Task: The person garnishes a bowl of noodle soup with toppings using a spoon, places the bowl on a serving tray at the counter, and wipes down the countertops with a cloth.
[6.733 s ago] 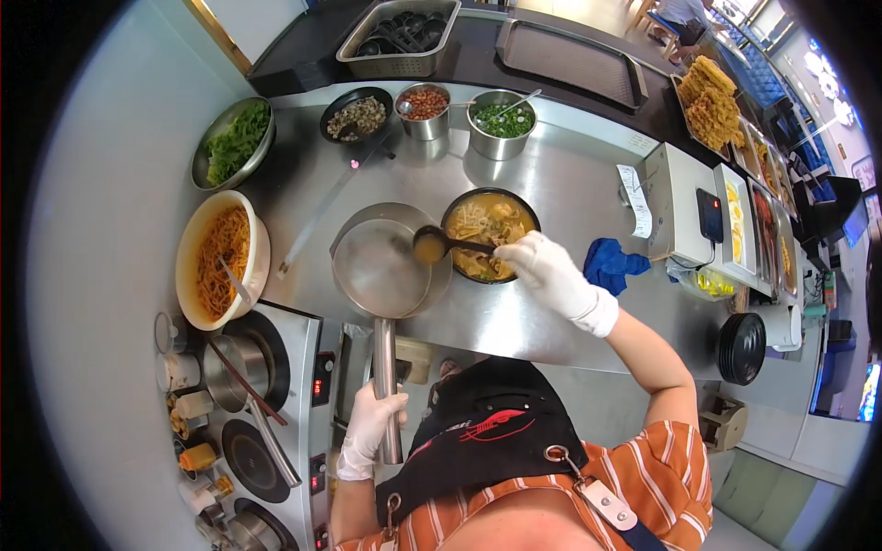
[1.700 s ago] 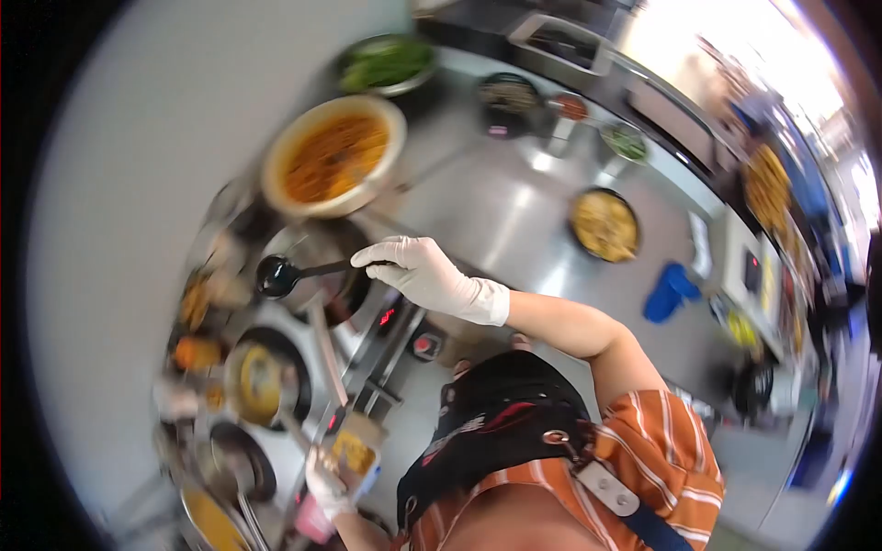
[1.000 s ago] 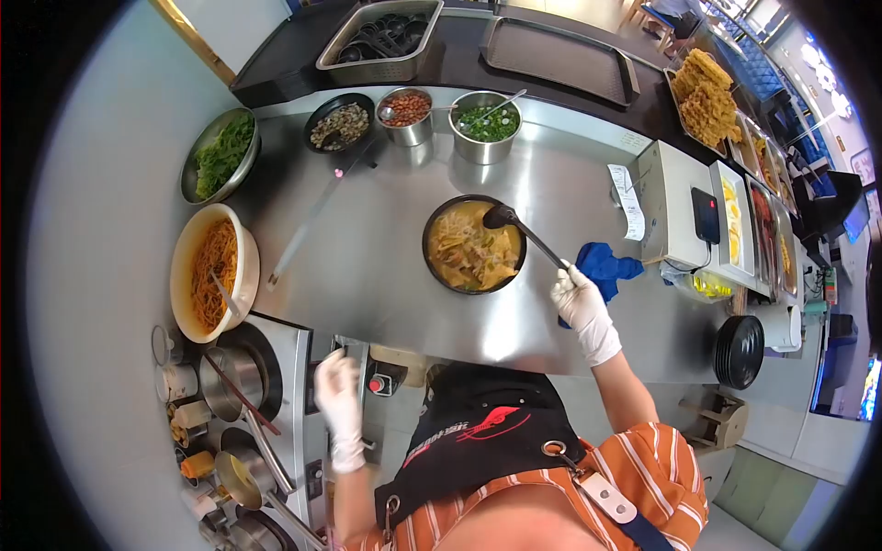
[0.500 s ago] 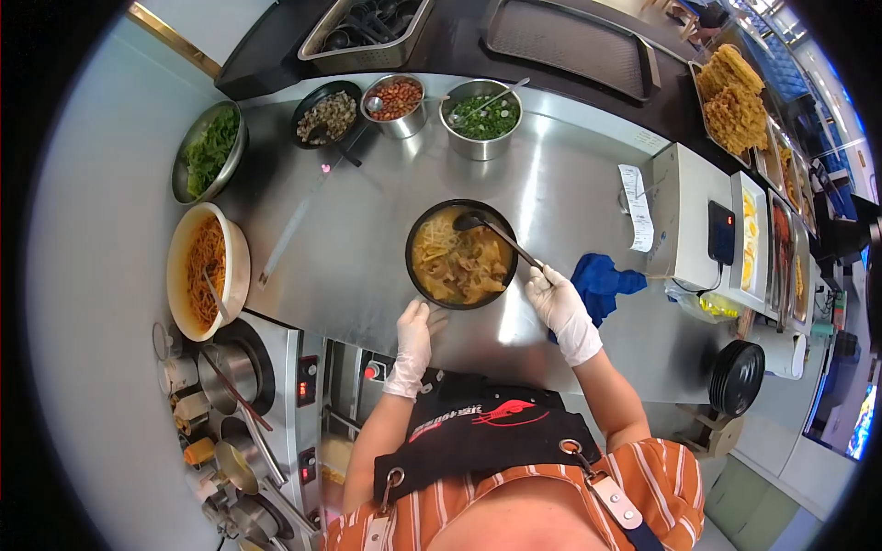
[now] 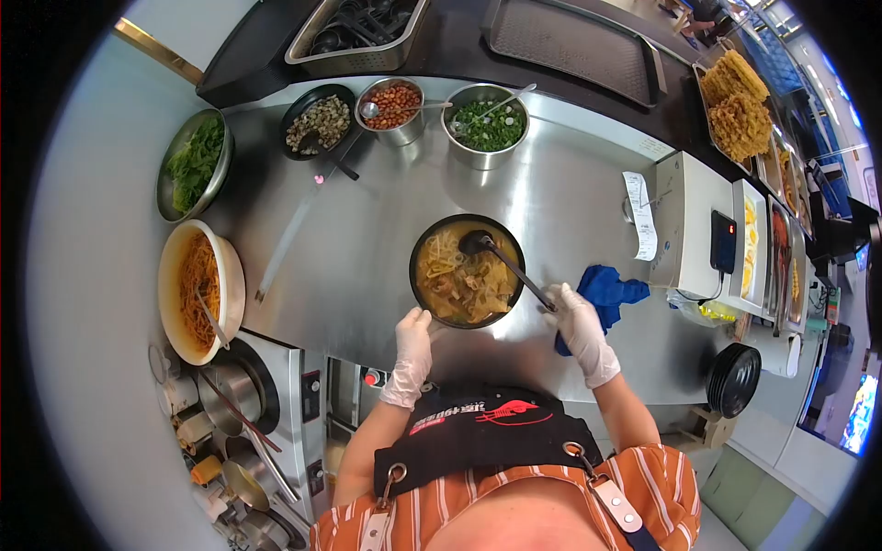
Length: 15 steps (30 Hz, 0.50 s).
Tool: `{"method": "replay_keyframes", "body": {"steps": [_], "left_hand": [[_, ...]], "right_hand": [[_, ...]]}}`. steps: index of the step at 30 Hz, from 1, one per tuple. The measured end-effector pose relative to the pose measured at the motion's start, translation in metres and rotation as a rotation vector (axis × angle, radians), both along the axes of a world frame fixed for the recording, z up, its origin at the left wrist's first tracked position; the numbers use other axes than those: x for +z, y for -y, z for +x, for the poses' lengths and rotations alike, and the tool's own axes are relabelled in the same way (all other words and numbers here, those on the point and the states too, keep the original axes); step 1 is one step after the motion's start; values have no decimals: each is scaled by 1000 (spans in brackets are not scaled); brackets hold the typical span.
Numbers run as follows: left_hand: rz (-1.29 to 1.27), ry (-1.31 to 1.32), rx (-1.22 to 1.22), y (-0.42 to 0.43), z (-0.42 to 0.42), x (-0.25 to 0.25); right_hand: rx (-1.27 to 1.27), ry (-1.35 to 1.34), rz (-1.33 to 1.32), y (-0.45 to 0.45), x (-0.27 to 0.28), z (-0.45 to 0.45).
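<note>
A black bowl [image 5: 415, 289] of noodle soup with chunks of meat stands on the steel counter in front of me. My left hand [image 5: 412, 354], in a clear glove, grips its near left edge, with the thumb at the rim and other fingers low against the side. A black spoon [image 5: 508, 264] leans in the soup, its handle over the right rim. My gloved right hand [image 5: 579, 332] is at the handle's end, fingers parted around the tip. Just beyond that hand lies a crumpled blue cloth [image 5: 610, 292].
Metal pots of chopped green onion [image 5: 485, 129] and peanuts [image 5: 393, 108] line the back, beside a black pan [image 5: 318, 124]. Leafy greens [image 5: 195, 163] and a bowl of orange shreds [image 5: 233, 275] sit left, above burners with pots [image 5: 237, 390]. Black plates [image 5: 735, 378] are stacked right.
My right hand has slid outward along the spoon, so more of the handle shows, and its fingers have loosened. My left hand remains at the bowl. The whole view has shifted slightly.
</note>
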State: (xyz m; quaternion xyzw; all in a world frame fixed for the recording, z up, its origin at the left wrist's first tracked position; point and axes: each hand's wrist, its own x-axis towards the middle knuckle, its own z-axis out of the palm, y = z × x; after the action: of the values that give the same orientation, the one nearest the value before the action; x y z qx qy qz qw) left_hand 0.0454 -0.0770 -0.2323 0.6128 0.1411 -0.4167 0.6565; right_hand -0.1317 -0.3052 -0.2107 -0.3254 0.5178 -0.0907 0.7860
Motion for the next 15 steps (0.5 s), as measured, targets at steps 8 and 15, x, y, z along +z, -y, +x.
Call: {"method": "replay_keyframes", "body": {"steps": [8, 15], "left_hand": [[6, 75, -177, -6, 30, -9], [86, 217, -251, 4, 64, -32]], "right_hand": [[139, 80, -497, 112, 22, 89], [111, 268, -356, 214, 17, 241]]}}
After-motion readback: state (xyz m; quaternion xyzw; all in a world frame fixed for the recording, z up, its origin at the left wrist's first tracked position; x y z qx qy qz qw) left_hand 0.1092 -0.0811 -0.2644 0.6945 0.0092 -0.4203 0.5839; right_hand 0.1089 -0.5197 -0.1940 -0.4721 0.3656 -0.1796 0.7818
